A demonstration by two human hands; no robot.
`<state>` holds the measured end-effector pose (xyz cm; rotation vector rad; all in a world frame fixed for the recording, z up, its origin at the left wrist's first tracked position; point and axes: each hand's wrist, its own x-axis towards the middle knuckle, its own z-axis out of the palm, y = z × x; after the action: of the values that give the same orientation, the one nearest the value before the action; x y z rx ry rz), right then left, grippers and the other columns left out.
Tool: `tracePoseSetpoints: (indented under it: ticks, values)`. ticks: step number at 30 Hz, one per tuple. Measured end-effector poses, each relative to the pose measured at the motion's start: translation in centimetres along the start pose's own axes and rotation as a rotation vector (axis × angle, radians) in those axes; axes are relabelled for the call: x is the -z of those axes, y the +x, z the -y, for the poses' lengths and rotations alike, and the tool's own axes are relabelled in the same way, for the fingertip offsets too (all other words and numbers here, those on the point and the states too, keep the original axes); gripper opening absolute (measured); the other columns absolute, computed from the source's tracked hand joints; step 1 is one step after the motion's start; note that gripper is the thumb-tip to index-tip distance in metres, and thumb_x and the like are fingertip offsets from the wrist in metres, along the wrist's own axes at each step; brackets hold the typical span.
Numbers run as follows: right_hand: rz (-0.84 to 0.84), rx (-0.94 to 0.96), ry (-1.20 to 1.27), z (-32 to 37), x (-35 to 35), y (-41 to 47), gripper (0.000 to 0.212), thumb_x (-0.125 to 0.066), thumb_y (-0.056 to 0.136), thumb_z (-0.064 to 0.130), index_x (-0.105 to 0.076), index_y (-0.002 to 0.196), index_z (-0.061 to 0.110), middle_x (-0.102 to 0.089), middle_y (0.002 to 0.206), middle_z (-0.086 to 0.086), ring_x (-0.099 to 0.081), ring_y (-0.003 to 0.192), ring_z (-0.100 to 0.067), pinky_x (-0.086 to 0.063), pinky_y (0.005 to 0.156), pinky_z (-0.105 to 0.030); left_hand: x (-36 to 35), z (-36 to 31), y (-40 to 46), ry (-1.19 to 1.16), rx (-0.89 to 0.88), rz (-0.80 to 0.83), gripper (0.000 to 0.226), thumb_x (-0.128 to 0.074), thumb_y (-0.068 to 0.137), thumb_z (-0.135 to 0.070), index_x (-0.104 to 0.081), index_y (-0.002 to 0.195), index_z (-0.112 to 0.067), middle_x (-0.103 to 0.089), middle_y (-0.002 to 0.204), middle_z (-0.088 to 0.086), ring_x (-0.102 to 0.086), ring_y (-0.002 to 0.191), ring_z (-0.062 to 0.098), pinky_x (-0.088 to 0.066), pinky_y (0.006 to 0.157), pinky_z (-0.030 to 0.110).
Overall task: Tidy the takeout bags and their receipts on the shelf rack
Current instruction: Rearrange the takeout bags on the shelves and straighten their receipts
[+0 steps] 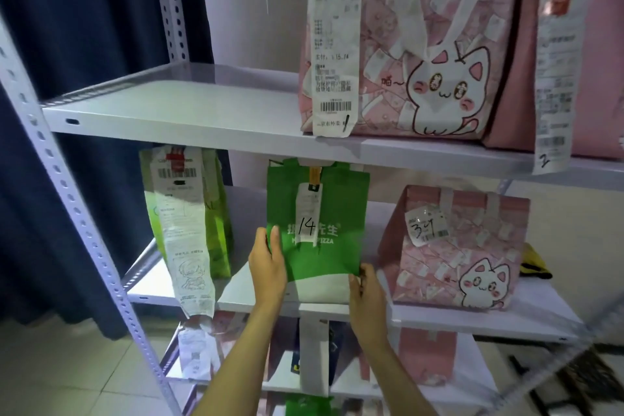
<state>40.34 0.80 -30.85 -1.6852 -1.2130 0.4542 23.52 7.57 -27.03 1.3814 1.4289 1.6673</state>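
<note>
1. The green pizza bag [317,233] stands upright on the middle shelf [439,314] of the white metal shelf rack [101,246], between a light green bag [216,213] on its left and a pink cat-print bag [472,253] on its right.
2. The left hand [268,263] grips the green bag's left edge, thumb in front and fingers curled behind.
3. The right hand [366,294] pinches the bag's lower right corner.
4. A receipt marked "14" [309,213] hangs down the bag's front.
5. A long receipt [185,230] drapes down the light green bag, past the shelf edge.
6. The pink bag carries a small label marked "34" [426,224].
7. On the upper shelf [169,105] stands a larger cat-print tote [439,44] with a long receipt [334,37] hanging over its front.
</note>
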Motion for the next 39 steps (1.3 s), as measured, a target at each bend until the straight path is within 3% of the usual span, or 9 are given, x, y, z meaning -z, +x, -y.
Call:
tracePoseSetpoints:
  ticks: [12,15,18,21,24,26,30,35,39]
  values:
    - [-0.006,-0.060,0.134,0.6,-0.2,-0.9,0.020,-0.058,0.101,0.013,-0.055,0.118,0.024,-0.068,0.103,0.017,-0.065,0.093,0.003,-0.049,0.072,-0.006,1.3,1.2,1.3,0.015,-0.020,0.122,0.023,-0.050,0.106,-0.033,-0.053,0.088,-0.018,-0.057,0.074,-0.002,-0.044,0.058,0.004,-0.037,0.054,0.017]
    - [-0.028,-0.067,0.180,0.8,0.4,-1.9,0.024,-0.059,0.099,0.007,-0.057,0.120,0.019,-0.068,0.107,0.012,-0.066,0.099,-0.005,-0.049,0.078,-0.010,2.4,0.5,0.3,0.015,-0.042,0.158,0.020,-0.057,0.103,-0.033,-0.056,0.093,-0.016,-0.055,0.073,-0.008,-0.046,0.060,0.001,-0.039,0.057,0.013]
    - [-0.042,-0.048,0.195,0.4,1.2,-3.4,0.028,-0.060,0.098,0.003,-0.058,0.122,0.018,-0.067,0.113,0.009,-0.064,0.107,-0.010,-0.050,0.086,-0.017,3.3,0.4,-0.9,0.000,-0.006,0.176,0.014,-0.062,0.101,-0.028,-0.059,0.109,-0.017,-0.066,0.095,-0.014,-0.062,0.087,-0.005,-0.048,0.078,0.010]
    - [-0.058,-0.061,0.224,0.3,2.4,-5.2,0.034,-0.058,0.097,-0.001,-0.056,0.121,0.022,-0.063,0.116,0.005,-0.062,0.110,-0.016,-0.050,0.087,-0.022,4.3,-0.3,-2.6,-0.002,0.034,0.143,0.022,-0.062,0.101,-0.020,-0.057,0.122,-0.018,-0.066,0.114,-0.011,-0.061,0.107,-0.001,-0.050,0.093,0.021]
    - [-0.042,-0.058,0.198,0.5,3.9,-7.4,0.030,-0.055,0.098,0.000,-0.059,0.121,0.018,-0.066,0.106,0.000,-0.064,0.087,-0.011,-0.050,0.071,-0.012,5.8,-1.5,-4.8,-0.014,0.064,0.109,0.024,-0.061,0.100,-0.012,-0.057,0.123,-0.019,-0.065,0.117,-0.007,-0.062,0.111,0.008,-0.051,0.098,0.027]
    - [-0.003,-0.056,0.185,0.8,4.7,-9.2,0.025,-0.054,0.099,0.003,-0.062,0.118,0.018,-0.067,0.097,0.004,-0.062,0.077,-0.007,-0.054,0.069,-0.018,7.2,-2.2,-6.3,-0.020,0.081,0.096,0.024,-0.062,0.099,-0.010,-0.058,0.121,-0.019,-0.067,0.117,-0.005,-0.063,0.111,0.011,-0.053,0.098,0.031]
    - [0.116,-0.063,0.193,0.9,4.1,-12.5,0.021,-0.059,0.098,0.006,-0.064,0.104,0.025,-0.070,0.101,0.009,-0.068,0.093,-0.012,-0.059,0.086,-0.036,10.8,-3.0,-9.4,0.000,0.111,0.072,0.020,-0.061,0.098,-0.008,-0.062,0.116,-0.019,-0.069,0.115,-0.006,-0.064,0.108,0.005,-0.053,0.091,0.022]
    - [0.249,-0.048,0.186,2.9,1.5,-16.1,0.017,-0.059,0.100,0.011,-0.066,0.100,0.026,-0.072,0.099,0.008,-0.071,0.082,-0.006,-0.062,0.074,-0.029,16.3,-3.2,-11.6,0.094,0.108,0.065,0.013,-0.058,0.101,-0.011,-0.066,0.110,-0.016,-0.070,0.109,-0.006,-0.065,0.100,0.006,-0.049,0.068,0.004]
    - [0.323,-0.040,0.218,5.1,-0.6,-18.1,0.020,-0.057,0.100,0.011,-0.067,0.094,0.027,-0.074,0.094,0.009,-0.073,0.081,-0.009,-0.060,0.069,-0.029,19.9,-2.7,-11.2,0.134,0.122,0.037,0.014,-0.058,0.101,-0.013,-0.066,0.109,-0.020,-0.072,0.113,-0.004,-0.067,0.102,0.008,-0.051,0.074,0.006]
